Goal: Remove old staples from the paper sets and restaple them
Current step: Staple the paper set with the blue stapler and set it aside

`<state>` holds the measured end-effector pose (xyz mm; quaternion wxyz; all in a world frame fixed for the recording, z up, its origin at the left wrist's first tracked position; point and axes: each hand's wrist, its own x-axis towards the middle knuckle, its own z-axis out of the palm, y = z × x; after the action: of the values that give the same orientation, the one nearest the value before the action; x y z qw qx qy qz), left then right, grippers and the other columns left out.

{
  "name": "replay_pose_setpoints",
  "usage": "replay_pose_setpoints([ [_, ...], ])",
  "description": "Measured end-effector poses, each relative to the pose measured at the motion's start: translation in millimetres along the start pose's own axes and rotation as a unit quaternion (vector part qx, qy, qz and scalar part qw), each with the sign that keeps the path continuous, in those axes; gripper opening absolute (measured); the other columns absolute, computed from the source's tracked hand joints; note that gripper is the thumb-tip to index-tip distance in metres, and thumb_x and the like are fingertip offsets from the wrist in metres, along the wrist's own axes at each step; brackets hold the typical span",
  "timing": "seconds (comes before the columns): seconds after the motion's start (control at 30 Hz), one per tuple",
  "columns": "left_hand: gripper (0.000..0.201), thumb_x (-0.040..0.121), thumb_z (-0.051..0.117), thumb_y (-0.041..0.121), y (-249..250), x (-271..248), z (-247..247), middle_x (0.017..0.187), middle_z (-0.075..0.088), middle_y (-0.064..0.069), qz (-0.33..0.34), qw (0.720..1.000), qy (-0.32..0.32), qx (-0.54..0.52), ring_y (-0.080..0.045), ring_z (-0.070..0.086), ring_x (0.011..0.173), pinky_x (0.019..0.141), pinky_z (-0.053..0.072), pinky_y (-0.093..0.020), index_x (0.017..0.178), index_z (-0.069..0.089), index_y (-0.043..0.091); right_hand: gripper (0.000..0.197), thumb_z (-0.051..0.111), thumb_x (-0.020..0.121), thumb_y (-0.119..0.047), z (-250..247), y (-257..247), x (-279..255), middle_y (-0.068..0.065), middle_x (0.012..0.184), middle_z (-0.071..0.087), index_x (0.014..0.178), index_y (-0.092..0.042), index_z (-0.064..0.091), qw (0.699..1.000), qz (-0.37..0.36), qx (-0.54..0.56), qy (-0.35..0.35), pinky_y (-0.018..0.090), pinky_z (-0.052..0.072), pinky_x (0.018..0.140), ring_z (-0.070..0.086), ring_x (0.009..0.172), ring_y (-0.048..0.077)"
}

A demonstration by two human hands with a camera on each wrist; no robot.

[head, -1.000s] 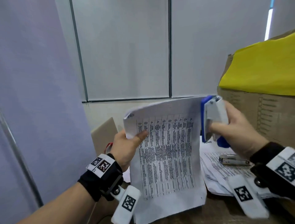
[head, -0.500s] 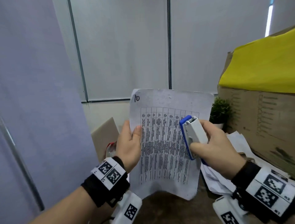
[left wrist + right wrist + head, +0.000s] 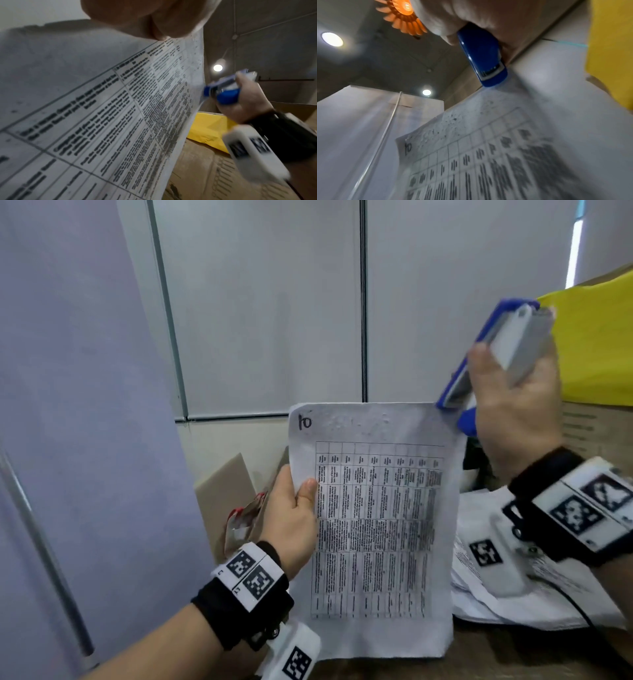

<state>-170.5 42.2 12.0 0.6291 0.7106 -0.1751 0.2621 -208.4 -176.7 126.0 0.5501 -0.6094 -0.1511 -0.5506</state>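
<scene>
The left hand (image 3: 291, 515) pinches the left edge of an upright paper set (image 3: 373, 525), thumb on the printed face. The right hand (image 3: 513, 405) grasps a blue stapler (image 3: 493, 361) at the set's top right corner; contact is unclear.

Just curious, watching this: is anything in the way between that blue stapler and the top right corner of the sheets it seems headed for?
Nothing visible is. The right hand holds the blue stapler with its nose right at the top right corner of the paper set, which the left hand holds up by its left edge.
</scene>
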Motion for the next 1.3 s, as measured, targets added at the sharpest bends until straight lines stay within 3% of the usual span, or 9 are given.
replay_pose_setpoints([
  [0.1, 0.024, 0.104, 0.043, 0.017, 10, -8, 11, 0.107, 0.067, 0.013, 0.019, 0.999, -0.032, -0.008, -0.004, 0.064, 0.102, 0.085, 0.051, -0.021, 0.105, 0.052, 0.039, 0.022, 0.057, 0.095, -0.035, 23, -15, 6, -0.014, 0.089, 0.055, 0.109, -0.027, 0.042, 0.998, -0.050, 0.005, -0.029, 0.017, 0.053, 0.071, 0.058, 0.076, -0.006],
  [0.33, 0.011, 0.103, 0.044, 0.021, 19, -19, 25, 0.104, 0.067, -0.005, 0.050, 0.996, -0.076, -0.015, -0.018, 0.064, 0.095, 0.083, 0.054, -0.036, 0.104, 0.051, 0.029, 0.024, 0.052, 0.090, -0.048, 59, -21, -17, -0.016, 0.072, 0.057, 0.098, -0.026, 0.050, 0.986, -0.091, -0.060, -0.128, 0.014, 0.045, 0.061, 0.057, 0.065, -0.002],
  [0.5, 0.019, 0.103, 0.044, 0.020, 24, -22, 26, 0.096, 0.064, 0.016, 0.079, 0.993, -0.086, -0.017, 0.005, 0.058, 0.090, 0.082, 0.047, -0.016, 0.103, 0.049, 0.038, 0.023, 0.051, 0.090, -0.049, 72, -31, -21, -0.012, 0.065, 0.057, 0.094, -0.026, 0.052, 0.985, -0.107, -0.055, -0.123, 0.019, 0.045, 0.058, 0.058, 0.061, 0.002],
  [0.6, 0.010, 0.100, 0.043, 0.030, 25, -25, 30, 0.100, 0.066, 0.002, 0.083, 0.992, -0.091, -0.018, -0.013, 0.062, 0.094, 0.086, 0.051, -0.035, 0.106, 0.051, 0.031, 0.021, 0.052, 0.090, -0.043, 75, -30, -18, -0.013, 0.059, 0.052, 0.087, -0.023, 0.054, 0.989, -0.100, -0.058, -0.095, 0.012, 0.037, 0.056, 0.053, 0.057, -0.001],
  [0.73, 0.008, 0.103, 0.045, 0.022, 21, -22, 34, 0.101, 0.067, -0.005, 0.036, 0.994, -0.099, -0.018, -0.022, 0.063, 0.096, 0.089, 0.052, -0.048, 0.106, 0.052, 0.021, 0.045, 0.048, 0.088, -0.055, 78, -18, -13, -0.001, 0.076, 0.065, 0.096, -0.012, 0.059, 0.984, -0.032, -0.125, -0.123, 0.031, 0.048, 0.071, 0.061, 0.074, 0.015],
  [0.9, 0.017, 0.103, 0.044, 0.017, -6, -12, 41, 0.103, 0.071, -0.004, -0.137, 0.986, -0.086, -0.028, -0.030, 0.068, 0.099, 0.090, 0.054, -0.053, 0.102, 0.057, 0.027, 0.026, 0.058, 0.091, -0.042, 77, 0, -7, -0.004, 0.089, 0.064, 0.102, -0.018, 0.057, 0.986, 0.110, -0.058, -0.109, 0.040, 0.052, 0.085, 0.061, 0.084, 0.017],
  [1.1, 0.028, 0.105, 0.038, 0.015, -34, 7, 17, 0.127, 0.064, -0.006, -0.211, 0.974, -0.072, -0.029, -0.028, 0.061, 0.113, 0.099, 0.050, -0.046, 0.127, 0.055, 0.018, 0.013, 0.060, 0.091, -0.026, 23, 24, -4, 0.001, 0.072, 0.055, 0.087, -0.013, 0.057, 0.974, 0.173, -0.089, -0.117, 0.027, 0.044, 0.056, 0.050, 0.059, 0.013],
  [1.2, 0.036, 0.106, 0.038, 0.015, -46, 19, 8, 0.138, 0.056, -0.003, -0.238, 0.969, -0.042, -0.043, -0.026, 0.051, 0.126, 0.110, 0.039, -0.046, 0.139, 0.048, 0.009, 0.013, 0.058, 0.092, -0.016, -24, 47, -30, 0.013, 0.079, 0.060, 0.089, -0.004, 0.059, 0.925, 0.297, -0.111, -0.208, 0.034, 0.047, 0.061, 0.054, 0.065, 0.023],
  [1.3, 0.037, 0.106, 0.039, 0.014, -59, 31, 15, 0.140, 0.054, -0.007, -0.269, 0.962, -0.033, -0.045, -0.029, 0.049, 0.129, 0.111, 0.037, -0.045, 0.141, 0.047, 0.006, 0.015, 0.059, 0.091, -0.016, -62, 72, -56, 0.019, 0.086, 0.070, 0.092, -0.001, 0.063, 0.830, 0.427, -0.154, -0.325, 0.043, 0.053, 0.073, 0.065, 0.075, 0.036],
])
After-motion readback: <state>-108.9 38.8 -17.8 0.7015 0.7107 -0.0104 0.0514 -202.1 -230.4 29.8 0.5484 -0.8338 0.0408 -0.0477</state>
